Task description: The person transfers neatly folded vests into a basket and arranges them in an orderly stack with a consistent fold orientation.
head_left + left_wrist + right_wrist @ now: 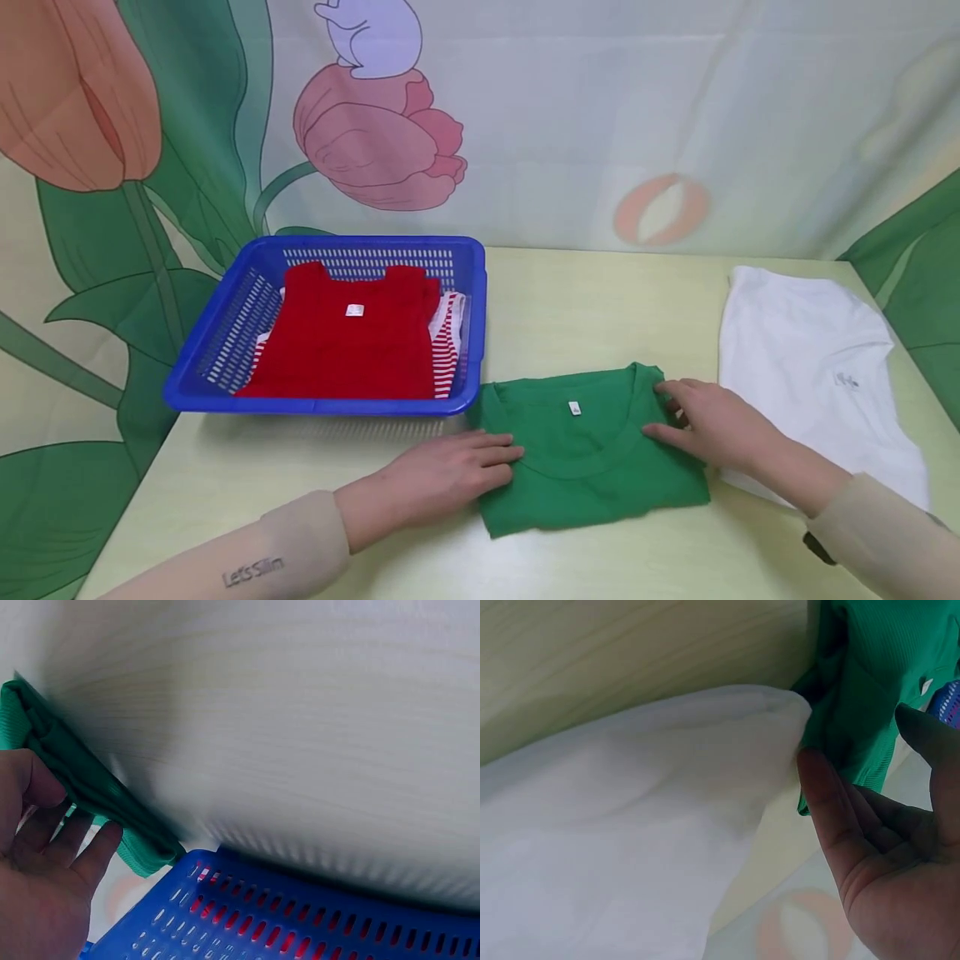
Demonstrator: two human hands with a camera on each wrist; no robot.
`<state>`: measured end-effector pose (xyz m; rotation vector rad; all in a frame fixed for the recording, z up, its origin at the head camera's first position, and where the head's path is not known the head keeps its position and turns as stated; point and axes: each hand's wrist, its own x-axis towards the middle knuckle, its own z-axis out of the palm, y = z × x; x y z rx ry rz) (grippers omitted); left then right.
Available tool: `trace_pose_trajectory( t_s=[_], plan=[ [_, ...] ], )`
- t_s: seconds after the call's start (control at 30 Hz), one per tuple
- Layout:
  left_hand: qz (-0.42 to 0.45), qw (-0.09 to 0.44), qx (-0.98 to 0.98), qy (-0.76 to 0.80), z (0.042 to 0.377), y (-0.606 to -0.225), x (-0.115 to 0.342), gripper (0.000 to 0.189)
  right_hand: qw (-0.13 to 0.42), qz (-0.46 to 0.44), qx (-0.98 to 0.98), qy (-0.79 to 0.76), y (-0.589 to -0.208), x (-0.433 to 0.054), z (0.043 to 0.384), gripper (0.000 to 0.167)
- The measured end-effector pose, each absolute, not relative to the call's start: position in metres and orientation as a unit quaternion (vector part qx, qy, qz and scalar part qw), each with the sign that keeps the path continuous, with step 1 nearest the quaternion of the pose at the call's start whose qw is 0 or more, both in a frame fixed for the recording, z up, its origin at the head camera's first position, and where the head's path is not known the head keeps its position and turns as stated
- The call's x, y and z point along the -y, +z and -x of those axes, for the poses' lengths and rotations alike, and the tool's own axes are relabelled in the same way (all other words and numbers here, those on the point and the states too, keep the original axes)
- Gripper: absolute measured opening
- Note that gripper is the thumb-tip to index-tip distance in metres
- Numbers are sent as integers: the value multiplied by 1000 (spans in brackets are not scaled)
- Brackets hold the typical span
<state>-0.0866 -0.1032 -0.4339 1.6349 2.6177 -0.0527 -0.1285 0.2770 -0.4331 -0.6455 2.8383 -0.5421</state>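
Note:
A folded green shirt (570,458) with a small white neck label lies on the table, its round neckline facing up. My left hand (457,471) rests on its left edge, fingers over the cloth; in the left wrist view the thumb and fingers (97,851) lie along the folded side. On the opposite edge, my right hand (712,421) touches the shirt near the shoulder, thumb and fingers spread apart. The right wrist view shows those fingers (825,795) against the green folds. Right beside that hand lies a white folded garment (810,358) with small dark print.
A blue plastic basket (322,406) stands at the back left, close to the green shirt's corner. Inside it a folded red top (360,350) lies over red-and-white striped clothing (446,358). A printed curtain (555,117) hangs behind the pale table (585,308).

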Motion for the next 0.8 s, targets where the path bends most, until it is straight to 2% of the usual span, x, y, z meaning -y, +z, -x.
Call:
trace_pose_trajectory(
  t_s=[0.17,0.37,0.6,0.8],
  plan=[
    [-475,54,-877,55,81,-432,108,35,113,205,-946,-224,-430,-285,129,60],
    [-350,121,-891,264,68,-426,113,40,122,167,-936,-285,-426,-303,130,52],
    [-206,187,-831,482,51,-421,116,41,192,104,-889,-402,-423,-319,132,55],
    [-82,221,-797,556,42,-421,117,45,235,87,-865,-435,-428,-325,133,58]
  ],
)
